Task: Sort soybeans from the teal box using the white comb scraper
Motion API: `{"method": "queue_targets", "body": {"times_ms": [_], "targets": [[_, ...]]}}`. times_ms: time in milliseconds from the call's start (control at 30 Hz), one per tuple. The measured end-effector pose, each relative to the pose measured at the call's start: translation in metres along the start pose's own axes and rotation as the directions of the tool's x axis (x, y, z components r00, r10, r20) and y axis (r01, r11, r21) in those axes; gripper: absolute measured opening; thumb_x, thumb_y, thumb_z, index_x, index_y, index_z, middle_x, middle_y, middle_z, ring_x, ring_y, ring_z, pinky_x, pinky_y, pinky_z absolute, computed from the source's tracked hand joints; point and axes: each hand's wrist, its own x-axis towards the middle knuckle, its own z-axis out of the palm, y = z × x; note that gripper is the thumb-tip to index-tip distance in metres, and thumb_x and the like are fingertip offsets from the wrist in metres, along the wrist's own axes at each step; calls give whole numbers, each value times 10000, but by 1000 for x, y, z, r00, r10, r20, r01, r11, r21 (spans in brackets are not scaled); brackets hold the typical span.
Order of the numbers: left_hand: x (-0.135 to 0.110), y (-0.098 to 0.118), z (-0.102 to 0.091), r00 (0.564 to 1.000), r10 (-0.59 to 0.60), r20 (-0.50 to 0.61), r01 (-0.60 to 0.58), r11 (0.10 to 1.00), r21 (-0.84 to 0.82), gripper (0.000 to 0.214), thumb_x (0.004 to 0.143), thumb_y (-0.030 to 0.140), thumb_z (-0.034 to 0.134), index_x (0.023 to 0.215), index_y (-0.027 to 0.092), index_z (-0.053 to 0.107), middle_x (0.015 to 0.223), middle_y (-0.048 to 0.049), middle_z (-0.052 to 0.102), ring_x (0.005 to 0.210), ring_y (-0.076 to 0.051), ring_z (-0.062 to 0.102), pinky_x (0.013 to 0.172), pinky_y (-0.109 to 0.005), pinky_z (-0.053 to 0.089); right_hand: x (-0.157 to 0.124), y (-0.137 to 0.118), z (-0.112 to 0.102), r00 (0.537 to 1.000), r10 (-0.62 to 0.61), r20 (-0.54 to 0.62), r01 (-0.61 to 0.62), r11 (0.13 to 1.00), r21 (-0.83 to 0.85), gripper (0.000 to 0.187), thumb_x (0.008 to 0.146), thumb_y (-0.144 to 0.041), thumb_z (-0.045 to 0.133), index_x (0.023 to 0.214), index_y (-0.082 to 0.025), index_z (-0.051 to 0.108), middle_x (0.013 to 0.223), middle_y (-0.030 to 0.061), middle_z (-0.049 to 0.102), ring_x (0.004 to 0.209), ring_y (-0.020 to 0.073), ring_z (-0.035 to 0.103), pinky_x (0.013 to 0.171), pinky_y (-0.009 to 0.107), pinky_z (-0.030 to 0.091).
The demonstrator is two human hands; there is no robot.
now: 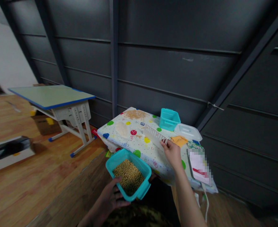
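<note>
Your left hand (110, 197) grips the near edge of a teal rectangular plastic container (129, 174) filled w/ tan beans (129, 179); thumb lies over the rim, fingers curl under, so it's closed on the box. Container is held in the air, low & just in front of the table's near corner, not resting on it, tilted a bit toward you.

Your right hand (172, 153) reaches fwd over the table, fingertips pinching the near end of a white slotted plastic tray (154, 134). Tray lies flat on the white tablecloth w/ coloured polka dots (129, 138), running diagonally away from the hand toward the table's middle.

Other stuff on the table: a second teal plastic container (169, 119), empty as far as you can tell, at the far edge; a clear plastic lid (188, 131) just right of it; a folded orange cloth (179, 140) right by your right hand, btwn hand & lid. Scattered tan grains (135, 114) sit at the far left corner, and a pale whitish pile (122, 129) lies nearer the left edge. A blurred-out flat item sits at the table's right end, can't tell what it is.

Off to the left, well apart, stands a desk w/ green top & blue edging (51, 96) on the wooden floor (35, 176). Dark grey panelled wall (176, 63) runs behind everything
</note>
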Motion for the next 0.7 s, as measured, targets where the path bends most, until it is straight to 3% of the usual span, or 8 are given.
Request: {"method": "queue_targets", "body": {"times_ms": [200,367,467,600,700], "targets": [[-4,1,2,998,68,6,-69,996,54,285,1025,321,556,1256,157,587,1052,-150,765,948,-404,812,1062,-750,588,-22,-12,-7,999,1,-42,-5,997,-75,616,954,-784,482,624,-264,504,549,25,541,546,185,459,591,320,294],[5,-2,-1,997,82,-4,-82,995,52,364,979,412,643,1256,191,560,1067,-144,745,910,-394,792,1021,-734,607,-27,-14,-8,1000,12,-11,-13,996,-90,622,971,-766,457,654,-248,593,604,63,621,579,203,513,607,323,317],[4,-2,0,997,80,-2,-80,996,49,399,911,347,677,1253,189,548,1059,-143,720,951,-402,775,1027,-713,598,-33,-16,-9,1000,18,-1,-18,997,-74,635,979,-762,471,686,-232,660,624,73,653,593,209,542,604,318,338],[-6,-2,0,987,130,94,-133,991,34,526,787,280,752,1253,193,524,1104,-145,705,999,-394,766,1038,-656,598,-44,-23,-14,1000,1,16,-1,1000,-19,635,978,-766,527,698,-218,687,603,45,649,559,183,521,586,300,351],[-11,-2,1,981,156,117,-161,986,35,527,777,261,747,1242,207,504,1129,-137,703,1014,-385,768,1041,-648,603,-50,-27,-15,1000,-14,15,14,1000,19,645,967,-781,555,668,-220,667,566,26,622,535,167,485,553,289,336]]}}
